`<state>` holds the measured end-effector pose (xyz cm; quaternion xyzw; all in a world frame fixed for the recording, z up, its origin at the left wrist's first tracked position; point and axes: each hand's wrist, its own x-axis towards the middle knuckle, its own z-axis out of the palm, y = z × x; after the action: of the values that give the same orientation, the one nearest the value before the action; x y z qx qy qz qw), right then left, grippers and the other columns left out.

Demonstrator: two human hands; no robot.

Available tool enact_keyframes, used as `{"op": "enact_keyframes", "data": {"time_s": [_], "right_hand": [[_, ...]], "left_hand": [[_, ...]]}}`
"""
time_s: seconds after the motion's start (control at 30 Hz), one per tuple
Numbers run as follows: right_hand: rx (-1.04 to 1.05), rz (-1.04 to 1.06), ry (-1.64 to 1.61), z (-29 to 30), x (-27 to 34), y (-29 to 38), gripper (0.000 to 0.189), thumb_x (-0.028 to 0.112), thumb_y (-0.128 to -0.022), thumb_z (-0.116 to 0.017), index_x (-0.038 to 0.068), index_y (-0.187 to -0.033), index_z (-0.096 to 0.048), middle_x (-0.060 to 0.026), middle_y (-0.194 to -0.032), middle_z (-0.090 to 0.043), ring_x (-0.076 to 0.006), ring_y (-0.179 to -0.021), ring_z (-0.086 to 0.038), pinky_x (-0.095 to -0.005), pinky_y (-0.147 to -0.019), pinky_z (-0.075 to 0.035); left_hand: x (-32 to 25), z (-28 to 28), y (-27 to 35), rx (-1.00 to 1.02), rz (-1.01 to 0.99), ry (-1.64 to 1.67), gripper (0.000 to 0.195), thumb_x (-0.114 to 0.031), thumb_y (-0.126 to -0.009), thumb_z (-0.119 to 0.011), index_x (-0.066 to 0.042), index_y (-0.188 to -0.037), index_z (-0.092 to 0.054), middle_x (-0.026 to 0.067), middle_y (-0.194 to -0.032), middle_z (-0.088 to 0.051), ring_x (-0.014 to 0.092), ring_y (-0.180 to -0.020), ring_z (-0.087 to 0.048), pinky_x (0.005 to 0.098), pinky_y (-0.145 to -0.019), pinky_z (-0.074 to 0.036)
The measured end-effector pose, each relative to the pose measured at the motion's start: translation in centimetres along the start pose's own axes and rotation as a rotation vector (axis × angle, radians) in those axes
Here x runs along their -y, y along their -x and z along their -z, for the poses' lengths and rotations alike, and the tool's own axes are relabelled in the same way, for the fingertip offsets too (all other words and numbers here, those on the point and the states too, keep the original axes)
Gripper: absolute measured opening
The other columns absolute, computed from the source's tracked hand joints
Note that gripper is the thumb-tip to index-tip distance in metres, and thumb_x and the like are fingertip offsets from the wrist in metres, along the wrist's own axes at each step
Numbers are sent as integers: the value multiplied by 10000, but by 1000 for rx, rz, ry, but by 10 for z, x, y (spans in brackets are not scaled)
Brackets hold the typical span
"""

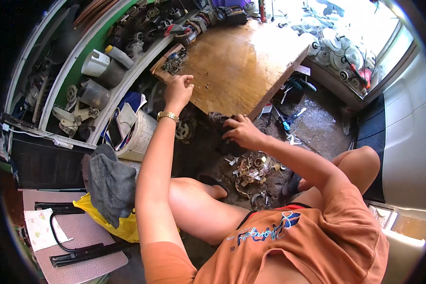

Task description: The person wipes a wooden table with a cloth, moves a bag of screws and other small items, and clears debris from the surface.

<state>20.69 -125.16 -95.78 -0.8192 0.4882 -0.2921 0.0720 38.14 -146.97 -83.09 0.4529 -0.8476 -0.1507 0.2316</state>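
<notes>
My left hand point(179, 90), with a gold-coloured watch or bracelet point(168, 115) at the wrist, is above the left edge of the wooden table point(230, 67). Its fingers are bent, and whether they pinch something small cannot be told. Close by, a wooden tray point(159, 69) at the table's corner holds a heap of small metal parts point(173, 64). My right hand point(244, 132) is at the table's near corner, its fingers on a dark, crumpled cloth point(218, 120). A few tiny bits point(207, 85) lie on the tabletop.
Shelves at the left hold plastic jugs point(96, 63) and machine parts. A white bucket point(142, 133) stands beside my left arm. Scraps and wire point(255, 170) lie on the floor between my legs, with a blue-handled tool point(287, 125) beyond. Clear plastic parts point(335, 49) are piled by the window.
</notes>
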Motion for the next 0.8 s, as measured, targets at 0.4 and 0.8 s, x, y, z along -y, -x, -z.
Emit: {"op": "enact_keyframes", "data": {"time_s": [0.4, 0.8], "right_hand": [[-383, -163, -186, 106, -41, -48, 313, -18, -755, -750, 137, -1027, -750, -87, -1204, -642, -358, -1093, -587, -436, -956, -494], [-213, -909, 371, 33, -280, -116, 887, 470, -814, -766, 127, -1540, -389, -317, -1607, -218, -558, -1420, -297, -644, -1149, -281]], "left_hand": [[63, -85, -77, 191, -273, -327, 323, -106, -866, -722, -116, -1188, -729, 113, -1222, -672, 328, -1136, -641, 448, -968, -521], [107, -127, -156, 253, -253, -208, 151, -134, -823, -802, -8, -899, -770, 185, -942, -733, 340, -896, -706, 417, -856, -561]]}}
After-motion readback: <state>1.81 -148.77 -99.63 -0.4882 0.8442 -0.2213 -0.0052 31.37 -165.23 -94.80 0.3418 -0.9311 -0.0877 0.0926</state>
